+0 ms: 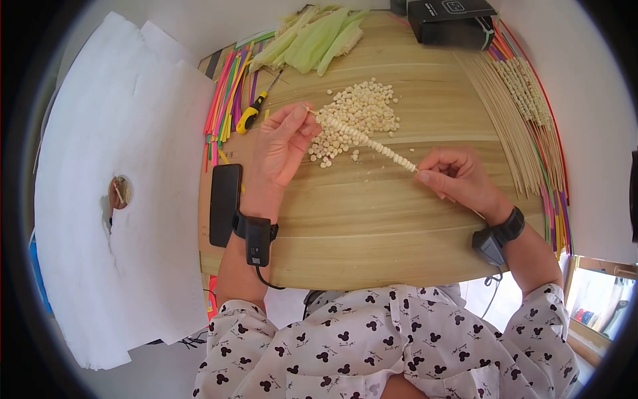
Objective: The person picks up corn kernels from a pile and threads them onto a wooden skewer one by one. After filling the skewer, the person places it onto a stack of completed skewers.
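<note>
A thin wooden skewer threaded with pale corn kernels (373, 145) slants between my two hands above the wooden table. My left hand (282, 143) pinches near its upper left tip, thumb against the fingers. Lower down on the right, my right hand (462, 179) grips the stick just past the last kernel, and a bare length of it comes out below the palm. Behind the skewer lies a heap of loose corn kernels (365, 106), with a few strays around it. Whether a single kernel sits between my left fingertips is hidden.
Pale green corn husks (319, 43) lie at the back, beside a black box (452, 23). Bare skewers (502, 120) and filled skewers (525, 86) line the right edge. Left are colored strips (229, 96), a yellow-black screwdriver (252, 113) and a phone (225, 205).
</note>
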`<state>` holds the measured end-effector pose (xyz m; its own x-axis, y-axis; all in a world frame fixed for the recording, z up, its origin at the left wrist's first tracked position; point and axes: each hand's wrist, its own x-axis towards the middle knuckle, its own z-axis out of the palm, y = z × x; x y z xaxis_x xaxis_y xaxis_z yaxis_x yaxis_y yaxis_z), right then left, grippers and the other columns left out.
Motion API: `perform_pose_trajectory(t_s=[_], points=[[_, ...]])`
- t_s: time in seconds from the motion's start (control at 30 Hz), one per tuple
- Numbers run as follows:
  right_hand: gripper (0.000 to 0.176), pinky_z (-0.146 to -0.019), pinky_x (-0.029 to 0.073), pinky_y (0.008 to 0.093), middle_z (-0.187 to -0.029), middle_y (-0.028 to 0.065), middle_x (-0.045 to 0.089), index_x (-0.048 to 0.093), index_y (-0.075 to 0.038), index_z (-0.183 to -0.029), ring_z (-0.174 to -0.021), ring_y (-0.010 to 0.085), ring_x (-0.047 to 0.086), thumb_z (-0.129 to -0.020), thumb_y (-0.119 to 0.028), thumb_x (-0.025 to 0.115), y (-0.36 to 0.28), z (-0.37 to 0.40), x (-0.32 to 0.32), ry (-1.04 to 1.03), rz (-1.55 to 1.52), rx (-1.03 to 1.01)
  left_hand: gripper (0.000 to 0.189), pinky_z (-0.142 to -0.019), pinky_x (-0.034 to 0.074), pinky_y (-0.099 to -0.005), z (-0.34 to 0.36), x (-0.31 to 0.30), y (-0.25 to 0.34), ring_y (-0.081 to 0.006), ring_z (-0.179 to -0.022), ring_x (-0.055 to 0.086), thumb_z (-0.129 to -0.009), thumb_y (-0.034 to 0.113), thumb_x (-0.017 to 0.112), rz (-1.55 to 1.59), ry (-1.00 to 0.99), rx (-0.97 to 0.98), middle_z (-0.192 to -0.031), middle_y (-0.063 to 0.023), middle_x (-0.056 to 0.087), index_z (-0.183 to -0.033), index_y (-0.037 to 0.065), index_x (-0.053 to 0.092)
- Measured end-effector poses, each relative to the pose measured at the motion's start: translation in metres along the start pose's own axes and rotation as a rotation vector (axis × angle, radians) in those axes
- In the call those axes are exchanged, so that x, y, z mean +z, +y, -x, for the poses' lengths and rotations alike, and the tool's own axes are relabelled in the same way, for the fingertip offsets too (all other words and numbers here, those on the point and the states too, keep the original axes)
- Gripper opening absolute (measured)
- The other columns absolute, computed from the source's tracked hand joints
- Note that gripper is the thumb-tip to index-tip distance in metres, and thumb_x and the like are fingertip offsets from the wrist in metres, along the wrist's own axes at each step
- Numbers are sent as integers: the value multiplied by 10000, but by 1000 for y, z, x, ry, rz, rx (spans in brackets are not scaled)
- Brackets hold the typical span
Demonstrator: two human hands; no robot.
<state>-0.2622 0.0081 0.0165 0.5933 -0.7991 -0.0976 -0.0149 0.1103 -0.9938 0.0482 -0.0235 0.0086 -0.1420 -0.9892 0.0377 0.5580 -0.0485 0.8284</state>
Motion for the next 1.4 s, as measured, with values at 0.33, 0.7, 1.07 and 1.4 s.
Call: perform_pose_trajectory(t_s=[0.33,0.7,1.07,1.4], points=[[61,-502,325,163,-649,-80,519,624,-32,-899,-567,-13,430,-911,-92,628,11,0,0,20,58,-40,144,-728,435,-283,1,-1,-5,-94,-679,495,-899,121,639,-2,52,-47,-759,-21,588,-981,4,652],[76,-513,315,172,-644,-86,502,618,-35,-890,-580,-17,415,-918,-106,619,8,1,-1,13,71,-43,209,-685,461,-258,4,9,-8,-95,-703,525,-886,108,651,14,72,-99,-830,-48,646,-1048,-24,664],[72,-511,297,171,-644,-98,477,620,-38,-887,-584,-22,388,-919,-102,617,4,0,2,47,65,-34,170,-720,476,-262,5,8,-10,-88,-744,528,-898,95,633,-30,198,35,-929,-39,628,-1051,20,635],[71,-510,299,167,-652,-94,492,622,-33,-892,-585,-22,393,-917,-99,620,7,-1,1,39,61,-52,188,-749,457,-196,14,31,-14,-65,-837,566,-866,28,657,-905,270,473,-938,-24,644,-1049,-16,658]])
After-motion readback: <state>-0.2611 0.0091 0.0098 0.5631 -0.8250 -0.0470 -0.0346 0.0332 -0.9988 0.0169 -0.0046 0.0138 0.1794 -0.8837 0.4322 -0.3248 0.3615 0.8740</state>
